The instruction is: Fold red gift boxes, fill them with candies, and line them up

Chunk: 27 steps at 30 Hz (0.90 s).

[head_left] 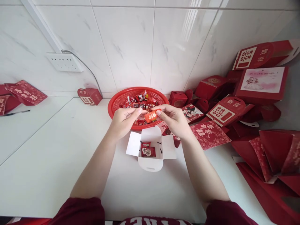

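Between thumb and fingers of my right hand (pixel 173 120) is an orange-red wrapped candy (pixel 150 116) with pale lettering. My left hand (pixel 124 121) is pinched closed just left of it; what its fingertips hold, if anything, I cannot make out. Both hands are over the front of a red plastic basket (pixel 112 107) containing several wrapped candies (pixel 142 96). Nearer to me stands a gift box (pixel 150 164), its white flaps spread wide. Inside lie a dark red packet (pixel 148 152) and a smaller red packet (pixel 146 144) behind it.
Red gift boxes (pixel 225 110) are piled along the right side. One small closed box (pixel 89 96) stands against the tiled wall, left of the basket. Red folded cartons (pixel 28 92) and a dark pen-like stick (pixel 16 113) lie far left. A cable (pixel 85 65) hangs from the wall socket (pixel 64 62).
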Motion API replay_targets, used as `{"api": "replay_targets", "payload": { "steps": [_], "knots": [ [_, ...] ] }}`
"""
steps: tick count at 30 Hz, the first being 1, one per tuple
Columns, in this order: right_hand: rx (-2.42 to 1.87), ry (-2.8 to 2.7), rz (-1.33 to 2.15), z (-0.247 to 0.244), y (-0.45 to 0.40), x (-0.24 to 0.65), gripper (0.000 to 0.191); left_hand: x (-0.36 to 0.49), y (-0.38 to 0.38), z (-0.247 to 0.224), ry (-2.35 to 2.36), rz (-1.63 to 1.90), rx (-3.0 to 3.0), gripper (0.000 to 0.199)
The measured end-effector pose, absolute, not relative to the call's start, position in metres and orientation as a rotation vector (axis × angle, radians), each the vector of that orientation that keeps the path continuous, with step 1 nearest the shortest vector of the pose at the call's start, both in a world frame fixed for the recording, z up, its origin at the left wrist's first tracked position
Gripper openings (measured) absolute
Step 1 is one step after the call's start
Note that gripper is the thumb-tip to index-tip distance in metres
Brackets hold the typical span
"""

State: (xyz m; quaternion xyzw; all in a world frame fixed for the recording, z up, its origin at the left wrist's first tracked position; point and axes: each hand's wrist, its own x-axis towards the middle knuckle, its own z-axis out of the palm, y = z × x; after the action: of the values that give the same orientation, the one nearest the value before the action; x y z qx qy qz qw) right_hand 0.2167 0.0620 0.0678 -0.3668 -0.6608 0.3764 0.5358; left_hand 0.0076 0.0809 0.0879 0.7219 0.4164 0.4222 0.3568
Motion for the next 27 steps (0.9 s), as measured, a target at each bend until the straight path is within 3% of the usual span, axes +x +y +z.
{"api": "replay_targets", "payload": {
  "steps": [5,9,12,16,21,27],
  "knots": [
    [-1.017,-2.137,0.809,0.059,0.051,0.223,0.017,-0.016,0.065,0.08,1.217,1.058,1.865,0.039],
    [-1.225,-2.044,0.355,0.052,0.038,0.232,0.018,-0.041,0.051,0.053,1.397,0.973,1.87,0.031],
    [-1.192,-1.902,0.253,0.049,0.021,0.247,0.018,-0.055,0.042,0.025,1.482,0.841,1.866,0.024],
    [-1.251,-1.638,0.357,0.027,-0.004,0.259,0.02,-0.058,0.03,-0.011,1.419,0.686,1.848,0.03],
    [-1.194,-1.187,0.682,-0.021,-0.024,0.248,0.033,-0.044,0.013,-0.036,1.278,0.94,1.899,0.047],
    [-0.979,-1.424,0.825,-0.039,-0.041,0.237,0.072,-0.04,0.002,-0.037,0.87,1.04,2.287,0.073]
  ]
}}
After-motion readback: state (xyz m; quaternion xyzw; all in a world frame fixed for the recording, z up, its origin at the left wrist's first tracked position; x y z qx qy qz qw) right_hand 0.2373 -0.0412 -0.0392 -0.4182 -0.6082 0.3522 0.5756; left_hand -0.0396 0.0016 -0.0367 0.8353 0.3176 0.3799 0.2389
